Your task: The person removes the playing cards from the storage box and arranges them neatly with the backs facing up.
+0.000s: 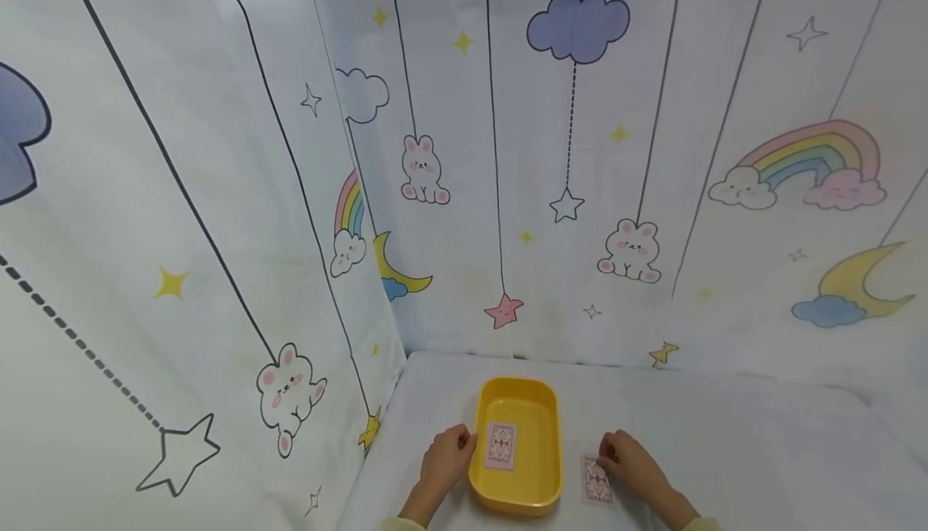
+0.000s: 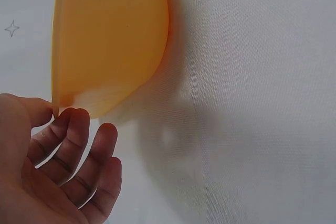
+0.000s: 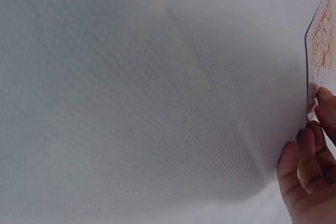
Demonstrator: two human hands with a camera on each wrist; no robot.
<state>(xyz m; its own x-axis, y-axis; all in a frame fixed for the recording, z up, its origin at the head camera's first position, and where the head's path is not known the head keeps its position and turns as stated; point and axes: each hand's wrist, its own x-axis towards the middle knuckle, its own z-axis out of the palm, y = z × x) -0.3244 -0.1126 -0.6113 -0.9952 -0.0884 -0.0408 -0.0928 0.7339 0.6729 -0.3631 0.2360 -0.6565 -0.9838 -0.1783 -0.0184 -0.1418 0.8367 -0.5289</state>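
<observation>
A yellow rectangular tray (image 1: 532, 479) stands on the white-covered table, with a patterned playing card (image 1: 500, 445) lying back-up inside it, toward the left wall. My left hand (image 1: 448, 457) pinches the tray's left rim between thumb and fingers; the left wrist view shows this hand (image 2: 68, 166) at the edge of the yellow wall (image 2: 110, 35). Right of the tray, my right hand (image 1: 631, 462) pinches a second playing card (image 1: 598, 480) by its edge. In the right wrist view that card (image 3: 321, 40) stands up from the thumb and fingers of the hand (image 3: 315, 166).
White cloth covers the table (image 1: 761, 442). A white curtain (image 1: 464, 112) printed with bunnies, stars, clouds and rainbows hangs behind it, and another such panel (image 1: 239, 313) runs along the left side.
</observation>
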